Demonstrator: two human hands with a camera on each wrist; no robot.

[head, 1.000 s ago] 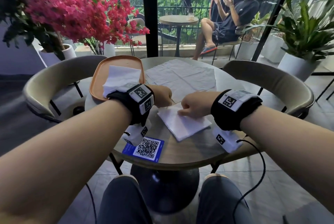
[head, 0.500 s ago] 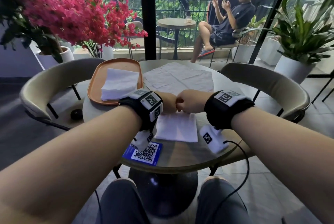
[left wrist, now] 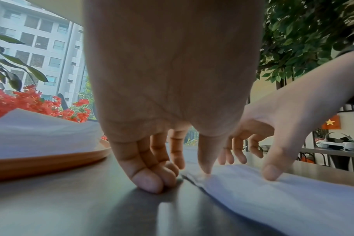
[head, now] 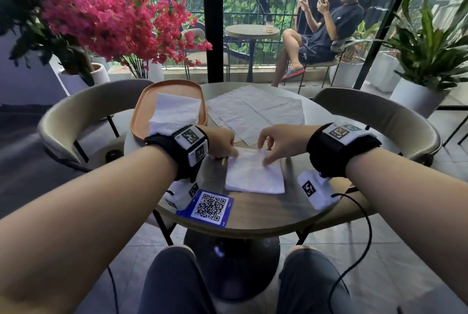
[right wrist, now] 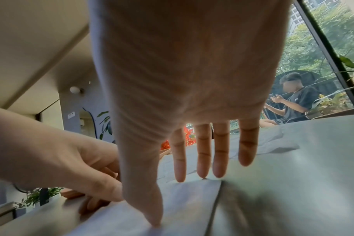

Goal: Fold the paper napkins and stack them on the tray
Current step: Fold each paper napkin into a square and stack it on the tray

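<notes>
We are pressing the folded napkin (head: 254, 174) flat on the desk (head: 263, 210) near us: our right hand (head: 279, 142) is resting its spread fingers and thumb on it. Our left hand (head: 219, 142) is curling its fingers and pinning the napkin's far left corner. Folded napkins (head: 176, 113) are lying stacked on the orange tray (head: 141, 108) to the left.

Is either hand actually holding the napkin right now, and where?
Neither grips it. The right hand presses its thumb on the napkin near the far edge, fingers straight. The left hand touches its far left corner, fingers curled on the table.
</notes>
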